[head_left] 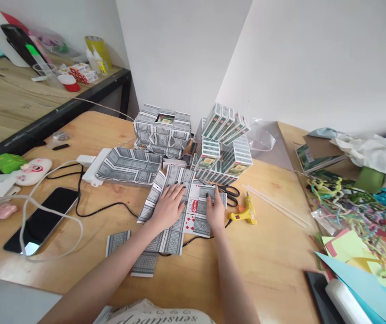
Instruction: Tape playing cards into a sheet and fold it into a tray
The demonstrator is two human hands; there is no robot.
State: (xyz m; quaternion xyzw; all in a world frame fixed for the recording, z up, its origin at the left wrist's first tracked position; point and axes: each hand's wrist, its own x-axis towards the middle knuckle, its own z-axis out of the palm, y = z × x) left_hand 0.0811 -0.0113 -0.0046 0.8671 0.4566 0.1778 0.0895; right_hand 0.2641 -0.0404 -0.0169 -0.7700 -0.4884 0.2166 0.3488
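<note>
My left hand (168, 206) lies flat, fingers spread, on a sheet of joined grey patterned playing cards (173, 238). On the right part of the same cards rests my right hand (215, 211), its thumb and fingers apart over grey card backs. Between the hands, a red diamonds card (189, 222) shows face up. A tray made of cards (130, 164) stands behind my left hand, and a larger card-covered box (163, 130) stands behind the tray. Stacked green-and-white card boxes (221, 144) rise behind my right hand. Loose cards (144, 263) lie near my left forearm.
Right of my right hand lie black scissors (231, 194), a yellow glue gun (247, 212) and clear glue sticks (277, 206). A phone (42, 220) and looping cables (25, 234) are at left. Coloured paper (355, 274) and craft scraps cover the right side.
</note>
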